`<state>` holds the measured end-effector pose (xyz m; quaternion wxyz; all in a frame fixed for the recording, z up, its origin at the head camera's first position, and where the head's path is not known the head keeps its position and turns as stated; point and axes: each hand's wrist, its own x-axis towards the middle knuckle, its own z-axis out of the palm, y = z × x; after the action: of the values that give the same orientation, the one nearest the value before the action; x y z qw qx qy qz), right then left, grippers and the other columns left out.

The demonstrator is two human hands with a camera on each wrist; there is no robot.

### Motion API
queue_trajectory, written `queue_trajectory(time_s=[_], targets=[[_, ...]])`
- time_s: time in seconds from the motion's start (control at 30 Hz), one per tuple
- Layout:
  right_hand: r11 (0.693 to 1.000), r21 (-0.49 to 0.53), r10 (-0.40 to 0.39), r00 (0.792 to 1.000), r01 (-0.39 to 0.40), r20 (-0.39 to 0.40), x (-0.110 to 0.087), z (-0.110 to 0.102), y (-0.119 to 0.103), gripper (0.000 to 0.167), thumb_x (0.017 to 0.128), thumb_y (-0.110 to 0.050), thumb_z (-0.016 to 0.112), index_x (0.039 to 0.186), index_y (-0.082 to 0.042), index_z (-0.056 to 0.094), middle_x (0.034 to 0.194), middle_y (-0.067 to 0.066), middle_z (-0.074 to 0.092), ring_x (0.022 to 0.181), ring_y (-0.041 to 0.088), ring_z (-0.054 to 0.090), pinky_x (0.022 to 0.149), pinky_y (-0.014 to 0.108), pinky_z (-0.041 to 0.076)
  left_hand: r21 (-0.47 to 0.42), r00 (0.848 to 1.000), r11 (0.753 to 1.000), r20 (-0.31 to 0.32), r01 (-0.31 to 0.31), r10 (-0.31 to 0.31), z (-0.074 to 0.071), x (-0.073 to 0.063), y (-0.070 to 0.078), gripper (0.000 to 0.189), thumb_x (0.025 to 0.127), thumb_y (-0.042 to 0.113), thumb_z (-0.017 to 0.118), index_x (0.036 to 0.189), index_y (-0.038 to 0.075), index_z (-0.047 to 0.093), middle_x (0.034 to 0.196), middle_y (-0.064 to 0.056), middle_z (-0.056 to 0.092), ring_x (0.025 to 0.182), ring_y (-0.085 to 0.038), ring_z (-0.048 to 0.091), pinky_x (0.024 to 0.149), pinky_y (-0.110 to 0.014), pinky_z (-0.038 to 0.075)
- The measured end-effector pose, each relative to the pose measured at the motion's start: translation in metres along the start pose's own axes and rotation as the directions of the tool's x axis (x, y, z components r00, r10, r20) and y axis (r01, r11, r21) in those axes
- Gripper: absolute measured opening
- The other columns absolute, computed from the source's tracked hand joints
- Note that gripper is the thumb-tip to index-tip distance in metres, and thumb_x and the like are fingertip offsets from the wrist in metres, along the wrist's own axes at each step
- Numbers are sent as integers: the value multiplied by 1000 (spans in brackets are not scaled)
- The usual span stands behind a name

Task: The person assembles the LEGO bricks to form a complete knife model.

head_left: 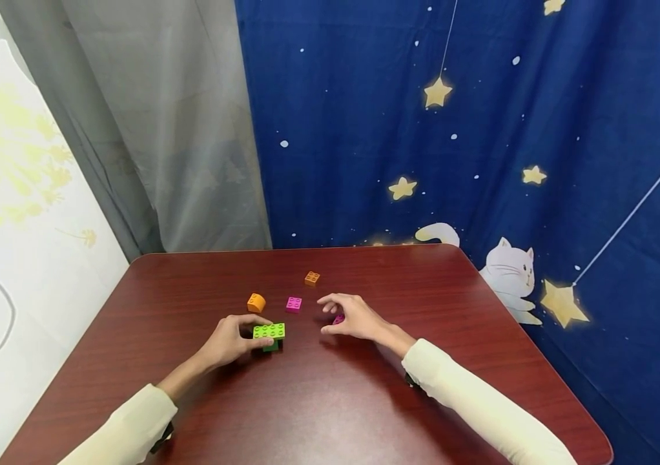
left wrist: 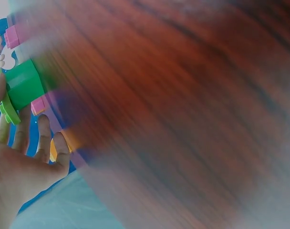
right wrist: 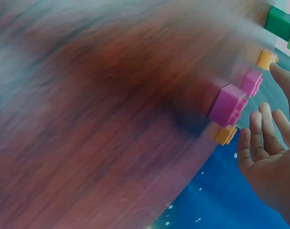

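My left hand (head_left: 226, 342) pinches a light green brick (head_left: 268, 331) between thumb and fingers. A dark green brick (left wrist: 24, 85) sits directly under it, the two joined as one stack. In the head view, my right hand (head_left: 356, 318) hovers around a magenta brick (head_left: 338, 319), which its fingers partly cover. The right wrist view shows this magenta brick (right wrist: 228, 105) standing on the table apart from the spread, lightly bent fingers (right wrist: 266, 125). Between the hands and a little farther back lies a second magenta brick (head_left: 294, 304).
An orange brick with a rounded side (head_left: 256, 303) lies just beyond my left hand. Farther back is a square orange brick (head_left: 312, 278). All of it is on a dark red wooden table (head_left: 318, 413), with a blue star-patterned curtain (head_left: 359, 116) behind its far edge.
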<state>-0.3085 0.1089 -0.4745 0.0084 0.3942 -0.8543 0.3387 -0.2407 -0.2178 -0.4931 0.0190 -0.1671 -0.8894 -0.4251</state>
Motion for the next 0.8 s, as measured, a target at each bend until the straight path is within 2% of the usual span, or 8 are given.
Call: queue_trajectory(time_s=[0.23,0.57,0.8], targets=[[999,-44,17,1000,-17,-7,-12,-5,13,61,81,-20,91,133,-3,65,111,11,74,101,21,69,93,39,54,-3,1000,1000,4,5,-5,-1,0,0,36,83,32,90,114,20,78,98,2,75,82,-15,69,72,-25,55],[994,-100,39,999,-42,-30,-23,-6,23,59,78,-21,93,129,-4,68,105,4,71,97,18,68,89,38,54,5,1000,1000,8,14,-14,-2,-1,2,36,84,32,89,115,19,78,98,1,74,83,-17,68,71,-25,54],[990,-117,82,996,-84,-23,-27,-4,26,54,80,-22,92,125,-5,70,100,2,71,93,16,67,84,31,54,-8,1000,1000,5,25,-25,-1,-2,2,36,84,32,89,116,19,78,96,2,74,81,-18,67,69,-25,54]])
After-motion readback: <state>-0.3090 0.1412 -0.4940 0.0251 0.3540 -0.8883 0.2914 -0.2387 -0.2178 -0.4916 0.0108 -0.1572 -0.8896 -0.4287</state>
